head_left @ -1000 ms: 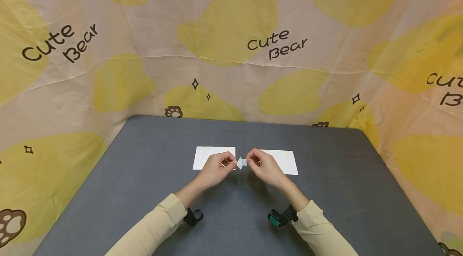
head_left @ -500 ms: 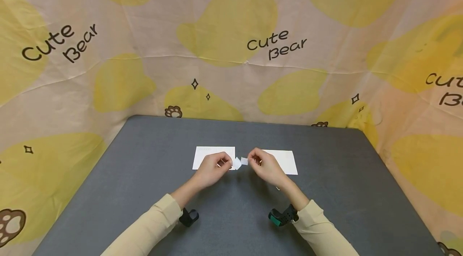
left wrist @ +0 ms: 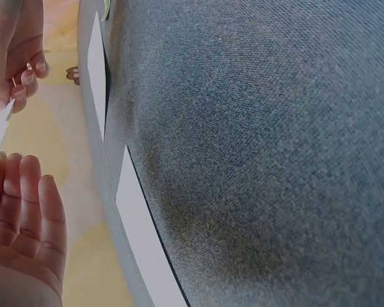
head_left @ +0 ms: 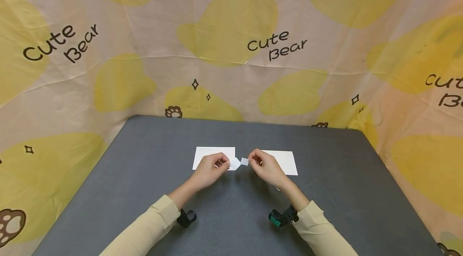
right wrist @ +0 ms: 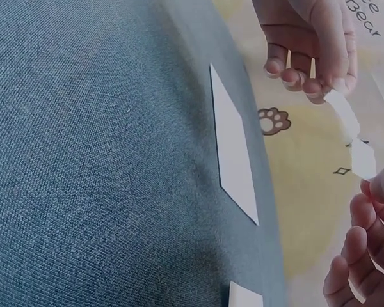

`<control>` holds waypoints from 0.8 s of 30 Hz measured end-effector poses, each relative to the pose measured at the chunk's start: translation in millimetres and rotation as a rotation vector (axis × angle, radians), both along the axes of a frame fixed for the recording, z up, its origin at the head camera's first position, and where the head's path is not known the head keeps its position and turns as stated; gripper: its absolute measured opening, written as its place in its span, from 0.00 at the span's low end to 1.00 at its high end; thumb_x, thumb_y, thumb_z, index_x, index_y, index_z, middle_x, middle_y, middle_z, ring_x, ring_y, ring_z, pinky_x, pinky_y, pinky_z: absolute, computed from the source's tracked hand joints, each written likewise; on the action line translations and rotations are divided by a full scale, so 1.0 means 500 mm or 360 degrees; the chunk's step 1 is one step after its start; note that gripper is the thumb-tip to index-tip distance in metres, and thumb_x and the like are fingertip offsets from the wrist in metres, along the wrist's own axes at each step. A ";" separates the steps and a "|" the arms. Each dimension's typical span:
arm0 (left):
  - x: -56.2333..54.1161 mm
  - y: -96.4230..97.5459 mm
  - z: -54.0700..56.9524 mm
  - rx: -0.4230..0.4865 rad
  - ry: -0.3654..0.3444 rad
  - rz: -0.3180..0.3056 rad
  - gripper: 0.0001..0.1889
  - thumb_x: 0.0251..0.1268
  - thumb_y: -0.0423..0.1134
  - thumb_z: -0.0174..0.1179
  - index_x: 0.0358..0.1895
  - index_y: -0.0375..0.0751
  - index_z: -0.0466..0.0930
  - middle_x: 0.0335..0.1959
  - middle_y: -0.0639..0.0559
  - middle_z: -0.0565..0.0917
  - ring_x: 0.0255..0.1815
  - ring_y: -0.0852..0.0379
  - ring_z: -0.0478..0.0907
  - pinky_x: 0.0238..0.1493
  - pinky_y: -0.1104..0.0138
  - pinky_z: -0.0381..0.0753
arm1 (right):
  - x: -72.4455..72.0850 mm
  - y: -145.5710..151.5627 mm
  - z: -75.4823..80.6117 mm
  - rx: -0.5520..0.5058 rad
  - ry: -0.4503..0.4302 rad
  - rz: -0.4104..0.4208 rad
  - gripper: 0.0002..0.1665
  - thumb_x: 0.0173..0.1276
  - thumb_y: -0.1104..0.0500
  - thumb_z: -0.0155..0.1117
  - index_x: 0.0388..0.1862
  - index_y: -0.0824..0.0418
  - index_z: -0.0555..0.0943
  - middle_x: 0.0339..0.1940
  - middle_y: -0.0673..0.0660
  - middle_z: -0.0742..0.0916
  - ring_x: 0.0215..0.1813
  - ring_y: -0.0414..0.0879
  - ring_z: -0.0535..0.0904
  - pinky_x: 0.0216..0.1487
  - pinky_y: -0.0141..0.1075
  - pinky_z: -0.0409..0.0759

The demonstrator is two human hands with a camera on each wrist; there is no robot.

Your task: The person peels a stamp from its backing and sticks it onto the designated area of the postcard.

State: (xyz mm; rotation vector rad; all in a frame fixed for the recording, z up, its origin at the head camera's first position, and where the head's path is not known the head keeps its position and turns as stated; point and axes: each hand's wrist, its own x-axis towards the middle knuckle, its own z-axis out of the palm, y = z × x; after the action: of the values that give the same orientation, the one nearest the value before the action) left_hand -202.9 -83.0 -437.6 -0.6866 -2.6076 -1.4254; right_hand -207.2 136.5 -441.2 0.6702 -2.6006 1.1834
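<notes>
Over the grey table, my left hand (head_left: 209, 168) pinches a small white paper piece (head_left: 235, 163) between thumb and index finger. A second small white square of paper (head_left: 244, 161) is held at the fingertips of my right hand (head_left: 266, 167). Seen from the right wrist, the left hand's piece (right wrist: 343, 115) looks like a narrow strip whose lower end meets the top of the right hand's piece (right wrist: 363, 160). From the left wrist, the two pieces overlap as one jagged white shape (left wrist: 1, 125) between the hands.
A white rectangular card (head_left: 204, 154) lies flat behind the left hand, and another white card (head_left: 287, 162) lies behind the right. The grey table (head_left: 231, 224) ends at a patterned cloth backdrop (head_left: 224, 27). Black bands (head_left: 283, 216) sit at the wrists.
My left hand has shifted left and slightly toward me with its paper piece, widening the distance between the hands. The right hand has barely moved; more of its square now shows.
</notes>
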 end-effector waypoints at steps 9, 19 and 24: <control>0.002 -0.012 -0.001 0.0004 -0.0007 0.0020 0.06 0.58 0.31 0.56 0.25 0.44 0.78 0.21 0.55 0.80 0.22 0.64 0.76 0.25 0.73 0.74 | 0.000 0.001 -0.006 0.0001 -0.0009 0.0000 0.03 0.62 0.64 0.58 0.29 0.57 0.77 0.21 0.45 0.75 0.26 0.36 0.69 0.27 0.27 0.68; 0.001 -0.018 0.003 0.0001 0.0002 0.0050 0.06 0.59 0.31 0.56 0.26 0.44 0.78 0.21 0.57 0.79 0.23 0.64 0.76 0.27 0.72 0.75 | 0.006 -0.007 -0.017 0.0095 -0.0141 0.0056 0.05 0.63 0.64 0.58 0.29 0.55 0.77 0.20 0.44 0.73 0.24 0.35 0.67 0.26 0.27 0.66; 0.001 -0.019 0.003 0.0005 -0.0013 0.0049 0.06 0.59 0.31 0.56 0.26 0.44 0.78 0.22 0.52 0.80 0.23 0.63 0.76 0.26 0.72 0.74 | 0.014 -0.012 -0.021 0.0177 -0.0203 0.0134 0.04 0.64 0.63 0.58 0.29 0.55 0.77 0.20 0.44 0.74 0.23 0.35 0.66 0.25 0.27 0.66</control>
State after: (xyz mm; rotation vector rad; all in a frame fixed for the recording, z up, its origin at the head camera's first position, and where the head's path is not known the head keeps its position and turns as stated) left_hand -202.5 -92.5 -436.0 -0.6391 -2.6096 -1.4266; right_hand -200.4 130.3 -451.8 0.7564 -2.7867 1.1472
